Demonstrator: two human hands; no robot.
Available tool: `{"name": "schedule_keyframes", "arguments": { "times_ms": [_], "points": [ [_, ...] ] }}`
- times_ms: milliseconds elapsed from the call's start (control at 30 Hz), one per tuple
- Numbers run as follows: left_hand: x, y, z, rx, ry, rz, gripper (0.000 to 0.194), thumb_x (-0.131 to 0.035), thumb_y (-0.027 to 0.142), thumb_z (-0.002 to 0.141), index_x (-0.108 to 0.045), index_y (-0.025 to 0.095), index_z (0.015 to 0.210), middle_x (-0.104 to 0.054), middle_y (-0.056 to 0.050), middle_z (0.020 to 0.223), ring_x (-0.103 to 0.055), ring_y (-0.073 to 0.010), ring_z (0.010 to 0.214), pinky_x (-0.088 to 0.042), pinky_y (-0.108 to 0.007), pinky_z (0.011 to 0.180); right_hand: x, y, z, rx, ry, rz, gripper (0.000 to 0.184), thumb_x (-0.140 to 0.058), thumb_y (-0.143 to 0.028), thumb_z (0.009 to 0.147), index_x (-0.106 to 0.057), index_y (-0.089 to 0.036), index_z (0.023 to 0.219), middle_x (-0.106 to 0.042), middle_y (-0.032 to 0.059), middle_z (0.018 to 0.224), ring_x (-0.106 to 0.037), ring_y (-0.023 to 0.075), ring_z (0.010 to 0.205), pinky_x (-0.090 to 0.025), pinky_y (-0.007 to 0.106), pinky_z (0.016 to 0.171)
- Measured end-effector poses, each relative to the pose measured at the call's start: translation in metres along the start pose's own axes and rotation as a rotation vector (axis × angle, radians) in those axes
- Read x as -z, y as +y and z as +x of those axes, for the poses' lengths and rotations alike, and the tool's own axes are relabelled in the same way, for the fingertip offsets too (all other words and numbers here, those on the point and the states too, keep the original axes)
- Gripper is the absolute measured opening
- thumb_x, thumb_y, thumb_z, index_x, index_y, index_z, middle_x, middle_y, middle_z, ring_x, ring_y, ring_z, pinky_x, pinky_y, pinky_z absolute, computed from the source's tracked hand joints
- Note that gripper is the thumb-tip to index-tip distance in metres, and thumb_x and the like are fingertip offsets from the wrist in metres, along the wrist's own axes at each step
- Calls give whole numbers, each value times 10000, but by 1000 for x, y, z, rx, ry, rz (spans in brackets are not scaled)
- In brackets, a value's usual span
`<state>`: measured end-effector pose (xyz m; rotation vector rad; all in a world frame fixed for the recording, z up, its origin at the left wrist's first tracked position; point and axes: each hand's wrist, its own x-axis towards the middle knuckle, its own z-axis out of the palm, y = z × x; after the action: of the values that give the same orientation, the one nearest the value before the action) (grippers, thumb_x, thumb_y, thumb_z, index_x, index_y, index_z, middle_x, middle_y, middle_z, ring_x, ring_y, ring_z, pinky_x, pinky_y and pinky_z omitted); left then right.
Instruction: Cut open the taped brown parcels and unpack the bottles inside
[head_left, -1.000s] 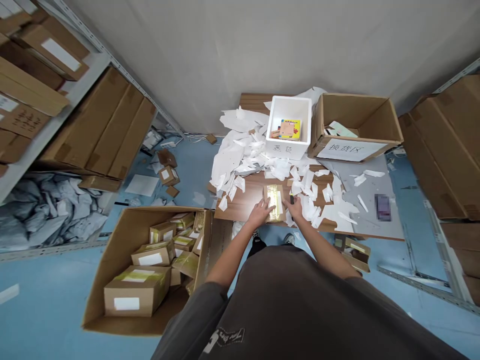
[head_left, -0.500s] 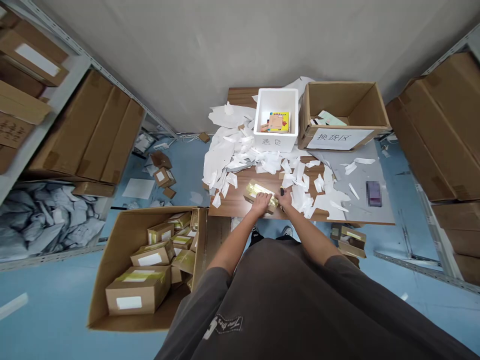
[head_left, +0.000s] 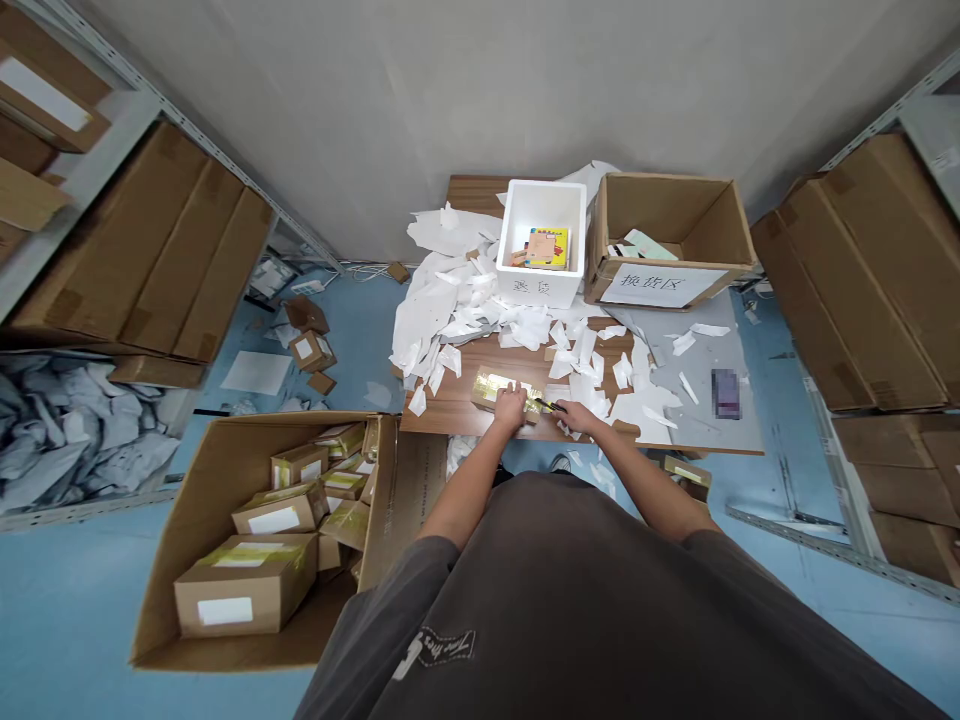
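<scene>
A small cardboard box (head_left: 487, 383) wrapped in yellowish tape lies near the front edge of the wooden table (head_left: 472, 425). My left hand (head_left: 511, 407) is closed on its near side, holding it against the tabletop. In my right hand (head_left: 575, 416) is a box cutter (head_left: 553, 405) with black and yellow on it, pointing left at the box's right end. Whether the blade touches the tape is too small to tell. Torn white paper scraps (head_left: 585, 370) lie just beyond and right of my hands.
Behind stand a white foam bin (head_left: 532, 292) with small packs inside and a labelled carton (head_left: 664, 287). A purple, blurred-out object (head_left: 725, 394) lies at the table's right. A large open carton (head_left: 169, 560) of taped parcels stands at lower left. Loaded shelves (head_left: 112, 150) flank both sides.
My right hand has moved slightly away from the box, and the cutter now lies sideways, pointing left. My left hand stays on the box. The view has shifted a little.
</scene>
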<state>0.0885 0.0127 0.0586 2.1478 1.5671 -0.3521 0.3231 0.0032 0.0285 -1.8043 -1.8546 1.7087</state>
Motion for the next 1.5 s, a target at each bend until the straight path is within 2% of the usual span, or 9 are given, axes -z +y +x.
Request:
{"name": "schedule_keyframes", "arguments": {
  "times_ms": [133,233,400,600,900,1067,1333,1433,1500],
  "points": [
    [1,0,-2,-8,-12,7,859,-937,208,745,-554,131,1510,-505,-253,1667,-416,-401,1602,-354,-470,1254,7,-23,6,23,117,-448,79,-721,-305,984,-711,-228,1001,-794,119,964,-751,309,1003,-522,334,837],
    [0,-2,-5,6,-19,6,927,-948,227,736,-521,109,1550,-539,-275,1632,-411,-397,1610,-344,-456,1260,8,-32,7,25,77,-487,76,-713,-275,979,-739,-216,1019,-799,147,1006,-749,332,1042,-515,352,859],
    [-2,-4,-5,7,-33,27,1077,-944,285,739,-404,91,1651,-529,-306,1628,-410,-399,1615,-374,-466,1245,12,-31,6,35,32,-356,158,-763,-334,943,-698,-215,862,-752,84,817,-724,253,801,-487,277,698],
    [4,-3,-5,2,-45,55,976,-967,275,741,-500,86,1578,-538,-301,1621,-427,-386,1603,-392,-454,1228,16,-23,2,-123,-176,54,300,-753,-422,938,-588,-224,783,-563,-21,561,-503,148,452,-443,264,533],
    [6,-5,-8,22,-38,62,880,-981,341,763,-583,115,1514,-570,-289,1592,-460,-404,1574,-408,-452,1211,6,-10,-6,-184,-256,363,399,-797,-548,873,-537,-251,808,-516,-53,529,-432,133,398,-425,263,441],
    [6,-8,-6,13,-22,37,810,-987,360,756,-623,177,1457,-536,-242,1641,-458,-396,1577,-394,-456,1219,-4,3,-12,-165,-255,368,421,-802,-589,839,-557,-249,795,-525,-59,517,-466,142,413,-444,261,455],
    [7,-15,-5,-42,4,0,748,-982,300,752,-617,188,1396,-538,-212,1641,-433,-362,1590,-366,-455,1238,-27,17,-33,-154,-227,395,490,-805,-667,827,-554,-248,793,-557,-54,552,-506,147,451,-459,254,489],
    [8,-21,-5,-64,21,-53,780,-959,387,792,-593,231,1463,-566,-165,1628,-440,-355,1578,-360,-461,1261,-29,23,-44,-198,-163,448,503,-774,-702,852,-562,-247,831,-564,-51,577,-525,152,478,-496,266,528],
    [8,-27,-3,-48,47,-100,744,-875,459,887,-561,263,1532,-605,-141,1593,-461,-335,1560,-374,-449,1264,-29,24,-51,-200,-47,487,512,-719,-738,885,-569,-248,870,-572,-50,602,-543,156,499,-513,272,545]
  ]
}}
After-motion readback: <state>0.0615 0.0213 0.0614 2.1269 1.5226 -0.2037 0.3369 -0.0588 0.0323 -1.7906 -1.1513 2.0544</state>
